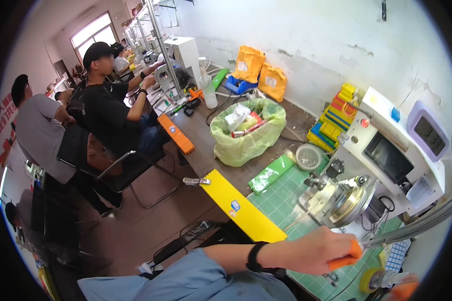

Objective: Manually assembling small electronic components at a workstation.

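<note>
My left hand point(322, 250), with a black band on its wrist, reaches across over the right end of the green cutting mat point(274, 210). Its fingers are curled closed, and an orange covering or piece point(347, 255) shows at the fingertips. What the fingers hold, if anything, is hidden. Just past them starts a grey tube-like arm point(412, 224). My right hand point(410, 281) shows only as a blurred bit at the lower right rim, with orange on it too; its fingers cannot be made out. Near it lies a yellow tape roll point(370, 280).
A machine with a round metal wheel point(347, 203) stands beyond my left hand, before a white control box point(381, 145). A yellow strip point(243, 206) lines the table edge. Farther back are a lined waste basket point(243, 145) and a small bowl point(308, 157). Co-workers point(108, 100) occupy the left.
</note>
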`<act>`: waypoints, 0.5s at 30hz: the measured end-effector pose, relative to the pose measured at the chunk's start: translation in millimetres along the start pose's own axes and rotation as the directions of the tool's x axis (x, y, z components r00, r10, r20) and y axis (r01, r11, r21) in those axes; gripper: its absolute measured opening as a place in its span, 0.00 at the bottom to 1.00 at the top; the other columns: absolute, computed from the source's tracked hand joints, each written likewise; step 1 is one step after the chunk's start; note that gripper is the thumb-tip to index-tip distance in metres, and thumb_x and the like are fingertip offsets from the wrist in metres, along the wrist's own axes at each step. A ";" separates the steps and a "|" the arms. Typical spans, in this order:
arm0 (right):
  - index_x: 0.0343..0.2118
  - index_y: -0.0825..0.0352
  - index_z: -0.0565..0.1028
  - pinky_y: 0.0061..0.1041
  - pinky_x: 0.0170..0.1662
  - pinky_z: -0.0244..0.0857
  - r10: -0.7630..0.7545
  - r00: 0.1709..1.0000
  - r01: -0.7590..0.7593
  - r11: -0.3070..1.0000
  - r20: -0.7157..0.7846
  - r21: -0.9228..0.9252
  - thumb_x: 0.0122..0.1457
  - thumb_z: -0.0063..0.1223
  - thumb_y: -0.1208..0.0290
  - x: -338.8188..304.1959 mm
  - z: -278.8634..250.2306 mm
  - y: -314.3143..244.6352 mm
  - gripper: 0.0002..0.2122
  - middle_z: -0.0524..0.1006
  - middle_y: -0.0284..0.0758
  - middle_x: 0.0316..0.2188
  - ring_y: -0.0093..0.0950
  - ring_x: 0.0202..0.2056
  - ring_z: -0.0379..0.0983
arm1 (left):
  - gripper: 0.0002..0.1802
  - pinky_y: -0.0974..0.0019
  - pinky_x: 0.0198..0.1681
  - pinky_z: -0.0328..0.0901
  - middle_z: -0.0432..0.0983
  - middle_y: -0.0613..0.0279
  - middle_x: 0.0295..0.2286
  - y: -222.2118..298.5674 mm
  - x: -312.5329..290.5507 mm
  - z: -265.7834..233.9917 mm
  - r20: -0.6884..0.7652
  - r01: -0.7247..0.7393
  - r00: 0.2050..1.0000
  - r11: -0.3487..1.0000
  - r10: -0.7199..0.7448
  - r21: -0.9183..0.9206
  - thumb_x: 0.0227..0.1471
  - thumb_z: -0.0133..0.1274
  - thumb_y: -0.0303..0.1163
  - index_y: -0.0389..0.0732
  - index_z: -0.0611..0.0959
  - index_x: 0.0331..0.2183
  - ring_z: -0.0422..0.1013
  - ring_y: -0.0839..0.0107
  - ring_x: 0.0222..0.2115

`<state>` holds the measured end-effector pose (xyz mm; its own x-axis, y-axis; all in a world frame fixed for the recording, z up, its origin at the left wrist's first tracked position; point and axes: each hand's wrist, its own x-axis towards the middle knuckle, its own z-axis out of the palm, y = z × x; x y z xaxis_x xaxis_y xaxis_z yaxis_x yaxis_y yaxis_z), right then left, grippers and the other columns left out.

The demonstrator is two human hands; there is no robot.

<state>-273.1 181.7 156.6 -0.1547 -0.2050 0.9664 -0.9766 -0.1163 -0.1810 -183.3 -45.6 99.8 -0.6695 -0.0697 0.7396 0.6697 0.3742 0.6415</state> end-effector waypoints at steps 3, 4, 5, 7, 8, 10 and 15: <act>0.32 0.72 0.80 0.41 0.33 0.72 0.006 0.829 -0.094 0.987 0.559 0.128 0.54 0.64 0.70 45.4 46.0 -53.2 0.09 0.80 0.49 0.27 0.41 0.27 0.76 | 0.08 0.61 0.24 0.66 0.73 0.60 0.30 5.7 -15.2 -38.9 0.153 0.005 0.988 0.999 -0.011 0.036 0.56 0.58 0.29 0.40 0.77 0.37 0.73 0.58 0.24; 0.33 0.72 0.81 0.39 0.33 0.73 0.074 0.832 -0.135 0.988 0.550 0.071 0.55 0.63 0.70 46.1 58.7 -60.4 0.09 0.80 0.47 0.26 0.40 0.26 0.76 | 0.08 0.61 0.23 0.66 0.74 0.60 0.31 6.9 -21.1 -40.4 0.326 0.008 0.945 0.996 -0.038 0.094 0.55 0.59 0.29 0.41 0.77 0.38 0.73 0.59 0.24; 0.34 0.72 0.81 0.37 0.32 0.73 0.132 0.818 -0.179 0.983 0.560 0.029 0.57 0.63 0.71 43.5 67.7 -61.9 0.08 0.80 0.44 0.25 0.38 0.25 0.77 | 0.09 0.62 0.23 0.66 0.74 0.61 0.30 11.0 -32.2 -45.9 0.457 -0.025 0.887 0.980 -0.070 0.198 0.55 0.59 0.30 0.41 0.78 0.38 0.74 0.61 0.25; 0.51 0.64 0.78 0.35 0.48 0.71 0.280 0.538 -0.253 0.953 0.795 -0.164 0.46 0.71 0.60 41.4 74.6 -55.2 0.27 0.74 0.46 0.52 0.40 0.47 0.76 | 0.11 0.63 0.24 0.67 0.75 0.63 0.29 16.9 -53.6 -59.2 0.547 -0.014 0.826 0.966 -0.134 0.258 0.52 0.61 0.31 0.43 0.81 0.39 0.74 0.63 0.25; 0.48 0.64 0.79 0.34 0.44 0.73 0.226 0.473 -0.268 0.958 0.852 -0.105 0.49 0.69 0.62 30.3 103.6 -35.8 0.23 0.76 0.43 0.46 0.40 0.42 0.77 | 0.11 0.63 0.24 0.67 0.76 0.65 0.29 17.1 -75.8 -70.2 0.480 0.096 0.848 0.955 -0.226 0.280 0.50 0.63 0.30 0.44 0.82 0.38 0.74 0.65 0.24; 0.45 0.64 0.79 0.33 0.40 0.75 0.368 0.359 -0.347 0.906 0.858 -0.243 0.51 0.68 0.65 26.0 110.3 -29.4 0.18 0.79 0.41 0.41 0.39 0.37 0.79 | 0.11 0.64 0.21 0.67 0.73 0.66 0.27 22.5 -78.1 -91.5 0.361 0.076 0.913 0.948 -0.190 0.308 0.47 0.62 0.28 0.43 0.82 0.37 0.71 0.66 0.20; 0.29 0.66 0.79 0.27 0.16 0.60 0.383 0.471 -0.487 0.864 0.795 -0.128 0.47 0.69 0.72 2.3 82.1 -28.6 0.09 0.72 0.32 0.19 0.29 0.17 0.70 | 0.16 0.72 0.15 0.60 0.77 0.67 0.22 18.7 -73.2 -110.7 0.263 0.107 0.942 0.931 -0.207 0.349 0.38 0.66 0.21 0.42 0.86 0.35 0.65 0.73 0.13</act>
<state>-233.2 104.7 149.0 -0.3280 -0.9133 0.2412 -0.7877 0.1235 -0.6035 -86.2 -135.9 80.2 -0.8540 0.1001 0.5105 0.4397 0.6634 0.6055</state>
